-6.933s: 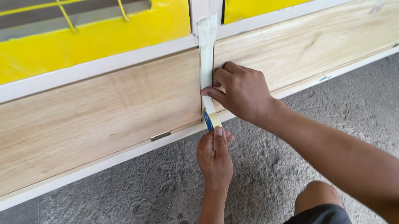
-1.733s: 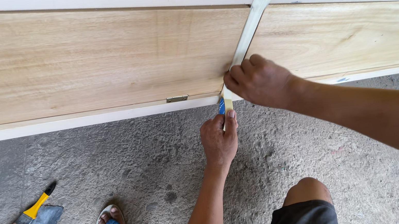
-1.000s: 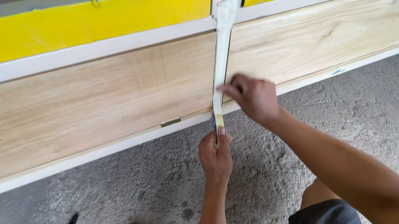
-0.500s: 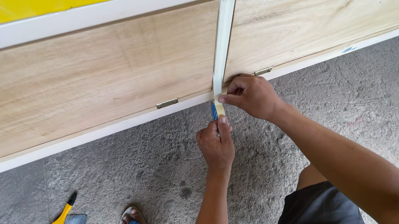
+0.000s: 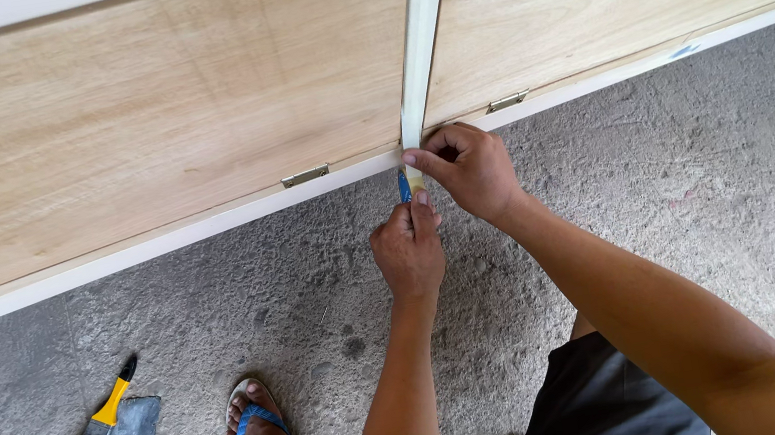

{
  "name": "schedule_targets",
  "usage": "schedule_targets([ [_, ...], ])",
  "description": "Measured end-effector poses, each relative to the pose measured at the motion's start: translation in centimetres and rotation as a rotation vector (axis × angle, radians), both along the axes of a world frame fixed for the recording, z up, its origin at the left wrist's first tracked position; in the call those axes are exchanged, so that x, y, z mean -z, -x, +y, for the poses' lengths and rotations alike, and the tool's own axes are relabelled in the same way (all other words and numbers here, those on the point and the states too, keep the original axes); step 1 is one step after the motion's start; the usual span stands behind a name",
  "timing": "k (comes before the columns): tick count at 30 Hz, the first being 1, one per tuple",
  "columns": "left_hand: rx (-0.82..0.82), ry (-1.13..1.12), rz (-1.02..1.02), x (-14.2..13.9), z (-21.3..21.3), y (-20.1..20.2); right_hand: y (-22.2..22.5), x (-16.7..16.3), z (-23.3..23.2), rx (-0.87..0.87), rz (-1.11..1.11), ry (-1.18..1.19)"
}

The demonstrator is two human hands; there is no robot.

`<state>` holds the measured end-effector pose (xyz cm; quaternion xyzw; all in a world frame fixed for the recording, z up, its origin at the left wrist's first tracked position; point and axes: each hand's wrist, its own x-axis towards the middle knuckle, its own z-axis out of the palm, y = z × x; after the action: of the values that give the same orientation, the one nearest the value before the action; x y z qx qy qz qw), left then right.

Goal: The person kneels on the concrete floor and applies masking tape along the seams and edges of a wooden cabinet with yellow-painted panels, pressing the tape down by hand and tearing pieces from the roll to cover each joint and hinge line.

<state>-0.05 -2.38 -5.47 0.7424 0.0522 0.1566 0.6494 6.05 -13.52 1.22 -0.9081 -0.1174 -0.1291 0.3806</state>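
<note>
Head view: left hand (image 5: 409, 250) closed around a blue-handled cutter (image 5: 403, 186), right hand (image 5: 467, 171) pinching masking tape (image 5: 415, 52) at the wooden panels' (image 5: 142, 121) seam; tape looks thin, limp, easily torn, best held near its end

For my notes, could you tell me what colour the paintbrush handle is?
Yellow with a black tip; the paintbrush shows in the head view.

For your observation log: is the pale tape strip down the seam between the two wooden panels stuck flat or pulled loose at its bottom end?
Cannot tell: the tape strip lies flat higher up, but both hands cover its bottom end.
</note>
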Motion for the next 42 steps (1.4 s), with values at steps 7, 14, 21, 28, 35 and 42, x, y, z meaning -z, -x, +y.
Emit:
schedule_targets([
  [7,0.01,0.071,0.002,-0.1,0.0,-0.1,-0.2,-0.2,0.6,0.106,0.116,0.058],
  [14,-0.004,0.034,0.002,-0.1,0.1,-0.3,-0.2,-0.4,0.9,0.148,0.121,0.089],
  [21,0.01,0.031,0.001,0.6,0.0,-0.7,-0.6,-0.7,0.8,0.153,0.175,0.163],
  [28,0.02,0.181,0.075,1.4,-0.2,-1.1,-0.5,-1.6,1.0,0.154,0.265,0.246],
  [35,0.003,0.115,0.111,1.0,-0.1,-1.6,-1.3,-2.5,0.8,0.068,-0.098,0.375],
  [42,-0.028,0.032,0.109,0.9,0.3,-1.9,-1.3,-4.7,-1.1,-0.435,-0.535,0.824],
])
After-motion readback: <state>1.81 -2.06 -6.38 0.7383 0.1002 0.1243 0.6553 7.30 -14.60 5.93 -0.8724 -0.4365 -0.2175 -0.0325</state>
